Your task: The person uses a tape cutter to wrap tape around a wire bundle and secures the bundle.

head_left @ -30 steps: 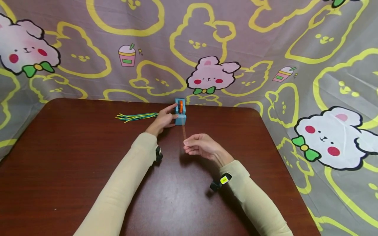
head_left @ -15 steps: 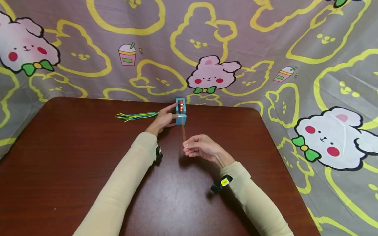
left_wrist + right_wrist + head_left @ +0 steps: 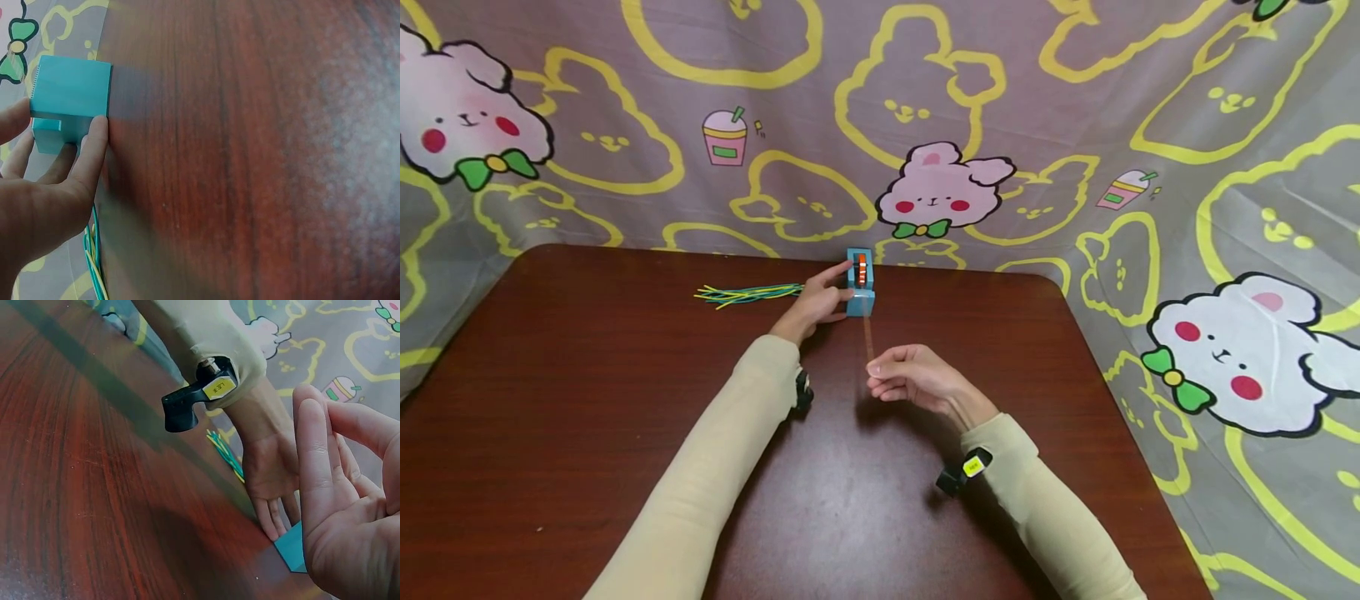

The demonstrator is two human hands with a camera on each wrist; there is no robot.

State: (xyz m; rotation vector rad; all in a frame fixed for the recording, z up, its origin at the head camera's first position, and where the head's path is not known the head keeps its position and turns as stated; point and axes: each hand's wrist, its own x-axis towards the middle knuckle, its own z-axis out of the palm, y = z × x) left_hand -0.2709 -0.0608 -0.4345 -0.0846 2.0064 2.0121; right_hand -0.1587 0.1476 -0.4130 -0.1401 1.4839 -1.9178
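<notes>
A blue tape dispenser (image 3: 860, 305) with an orange hub (image 3: 862, 268) stands near the table's far edge. My left hand (image 3: 813, 305) grips it from the left side; the left wrist view shows the thumb and fingers spread about the blue body (image 3: 72, 84). From the dispenser a clear strip of tape (image 3: 869, 337) stretches toward me, pulled straight. Its loose end is pinched between thumb and forefinger of my right hand (image 3: 917, 377), above the table. In the right wrist view, the right hand (image 3: 350, 494) has its thumb and forefinger tips together and hides most of the dispenser (image 3: 291, 550).
Thin yellow and teal strands (image 3: 748, 294) lie in a bundle left of the left hand. A printed cloth (image 3: 805, 100) hangs right behind the brown table (image 3: 587, 400). Black wrist cameras (image 3: 964, 473) are strapped at both cuffs.
The orange hub shows a different face, with pale patches, so it has turned a little. My right hand has drawn back very slightly with the tape; the left hand holds its place.
</notes>
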